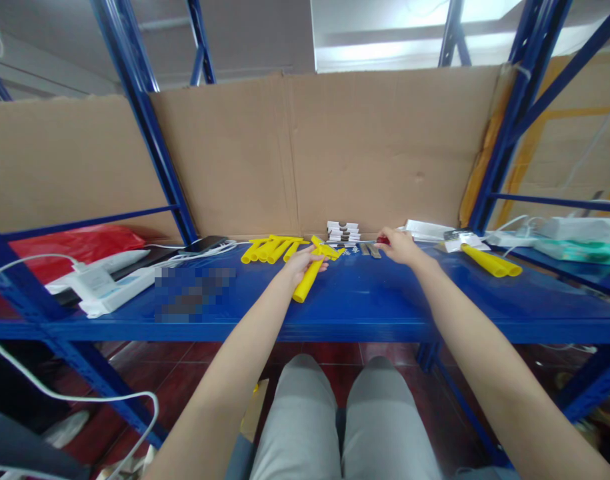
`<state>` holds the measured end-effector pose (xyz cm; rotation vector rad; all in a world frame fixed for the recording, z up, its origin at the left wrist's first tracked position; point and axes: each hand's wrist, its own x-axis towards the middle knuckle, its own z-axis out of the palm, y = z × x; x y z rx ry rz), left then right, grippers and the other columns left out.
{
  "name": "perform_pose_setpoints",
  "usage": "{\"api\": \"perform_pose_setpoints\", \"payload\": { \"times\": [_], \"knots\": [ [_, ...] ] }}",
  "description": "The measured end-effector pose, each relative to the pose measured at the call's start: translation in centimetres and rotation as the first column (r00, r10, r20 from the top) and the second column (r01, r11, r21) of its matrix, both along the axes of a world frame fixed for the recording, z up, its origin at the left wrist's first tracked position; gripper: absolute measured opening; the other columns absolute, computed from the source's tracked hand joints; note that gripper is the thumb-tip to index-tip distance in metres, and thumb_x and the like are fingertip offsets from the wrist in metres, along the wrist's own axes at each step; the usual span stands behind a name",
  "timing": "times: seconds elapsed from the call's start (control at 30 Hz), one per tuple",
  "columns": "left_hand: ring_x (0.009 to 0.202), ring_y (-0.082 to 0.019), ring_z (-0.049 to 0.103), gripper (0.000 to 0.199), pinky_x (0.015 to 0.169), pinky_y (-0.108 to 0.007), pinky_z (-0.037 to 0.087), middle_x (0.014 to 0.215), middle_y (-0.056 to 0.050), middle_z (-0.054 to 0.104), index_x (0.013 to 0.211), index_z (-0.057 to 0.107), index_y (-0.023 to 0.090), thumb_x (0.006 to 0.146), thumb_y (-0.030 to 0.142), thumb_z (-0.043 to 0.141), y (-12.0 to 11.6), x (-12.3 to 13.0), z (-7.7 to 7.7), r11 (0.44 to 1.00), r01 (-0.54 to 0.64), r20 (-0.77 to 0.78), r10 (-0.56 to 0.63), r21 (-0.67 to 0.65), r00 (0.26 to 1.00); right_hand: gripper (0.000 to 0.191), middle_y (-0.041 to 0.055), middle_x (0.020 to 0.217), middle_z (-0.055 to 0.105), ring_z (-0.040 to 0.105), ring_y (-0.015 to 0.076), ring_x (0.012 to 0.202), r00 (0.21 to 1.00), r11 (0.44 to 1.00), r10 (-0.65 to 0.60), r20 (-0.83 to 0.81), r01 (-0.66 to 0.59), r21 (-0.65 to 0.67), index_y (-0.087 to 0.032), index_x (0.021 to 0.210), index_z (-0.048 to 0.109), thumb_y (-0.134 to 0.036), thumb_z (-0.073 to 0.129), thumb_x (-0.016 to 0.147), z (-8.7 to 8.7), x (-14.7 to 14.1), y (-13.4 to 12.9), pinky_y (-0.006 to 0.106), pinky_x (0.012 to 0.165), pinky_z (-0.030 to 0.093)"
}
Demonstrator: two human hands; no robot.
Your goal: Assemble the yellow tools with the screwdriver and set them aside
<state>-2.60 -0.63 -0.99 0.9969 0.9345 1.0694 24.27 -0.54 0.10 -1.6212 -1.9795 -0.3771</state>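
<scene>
My left hand (pixel 301 263) is closed round a yellow plastic piece (pixel 308 280) with a tube-shaped handle, which points toward the shelf's front edge. Farther right, my right hand (pixel 395 245) has its fingers pressed round a small dark red object (pixel 383 240). Just left of my right hand, small flat metal pieces (pixel 369 250) lie on the blue shelf (pixel 365 293). Several more yellow pieces (pixel 272 249) lie in a row left of my left hand. Between the hands, farther back, stands a stack of small white boxes (pixel 343 233).
Two yellow tubes (pixel 492 261) lie at the right. A white power strip (pixel 117 291) and cables are at the left, near a red bag (pixel 79 247). Cardboard (pixel 335 147) walls the back, between blue metal posts (pixel 155 127).
</scene>
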Motion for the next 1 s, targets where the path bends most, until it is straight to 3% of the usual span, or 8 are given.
{"api": "perform_pose_setpoints", "payload": {
  "times": [0.2, 0.4, 0.7, 0.87, 1.0],
  "knots": [
    [0.063, -0.012, 0.068, 0.080, 0.057, -0.021, 0.058, 0.106, -0.015, 0.071, 0.151, 0.029, 0.022, 0.081, -0.006, 0.055, 0.3, -0.1, -0.1, 1.000, 0.008, -0.012, -0.008, -0.005, 1.000, 0.011, 0.0082, 0.088, 0.071, 0.062, 0.0260, 0.088, 1.000, 1.000, 0.012, 0.023, -0.012, 0.014, -0.022, 0.090, 0.060, -0.030, 0.056, 0.084, -0.1, 0.1, 0.1, 0.037, 0.081, 0.038],
    [0.059, -0.014, 0.067, 0.077, 0.053, -0.022, 0.057, 0.089, -0.010, 0.073, 0.148, 0.038, 0.021, 0.079, -0.007, 0.056, 0.7, -0.1, -0.5, 1.000, -0.020, 0.004, 0.020, 0.015, 1.000, 0.010, 0.0094, 0.092, 0.071, 0.061, 0.0264, 0.089, 0.999, 1.000, 0.009, 0.037, -0.009, -0.004, -0.022, 0.091, 0.059, -0.029, 0.055, 0.085, 0.1, -0.2, -0.3, 0.037, 0.080, 0.039],
    [0.053, -0.011, 0.065, 0.078, 0.051, -0.020, 0.056, 0.087, -0.011, 0.073, 0.145, 0.043, 0.015, 0.073, -0.008, 0.064, 0.6, 0.0, -0.5, 0.984, -0.128, -0.084, 0.139, 0.119, 0.987, 0.012, 0.0110, 0.093, 0.070, 0.062, 0.0267, 0.089, 0.999, 1.000, -0.007, 0.048, 0.008, -0.014, -0.021, 0.093, 0.060, -0.030, 0.054, 0.086, 0.4, -0.6, -0.9, 0.037, 0.080, 0.040],
    [0.050, -0.011, 0.063, 0.078, 0.049, -0.020, 0.055, 0.078, -0.007, 0.072, 0.144, 0.046, 0.015, 0.072, -0.008, 0.066, 0.5, 0.1, -0.6, 0.979, -0.140, -0.063, 0.150, 0.148, 0.987, 0.010, 0.0079, 0.085, 0.071, 0.062, 0.0224, 0.078, 1.000, 0.997, 0.012, 0.013, -0.011, -0.076, -0.021, 0.090, 0.061, -0.028, 0.056, 0.084, 0.3, -0.6, -0.7, 0.031, 0.070, 0.041],
    [0.050, -0.011, 0.064, 0.080, 0.048, -0.020, 0.055, 0.085, -0.010, 0.073, 0.143, 0.048, 0.015, 0.069, -0.006, 0.071, 0.7, 0.0, -0.8, 0.978, -0.146, -0.072, 0.158, 0.146, 0.985, 0.008, 0.0054, 0.077, 0.070, 0.060, 0.0185, 0.069, 0.998, 0.988, 0.054, -0.027, -0.057, -0.142, -0.020, 0.083, 0.061, -0.027, 0.058, 0.082, -0.1, -0.2, -0.1, 0.027, 0.061, 0.040]
  ]
}}
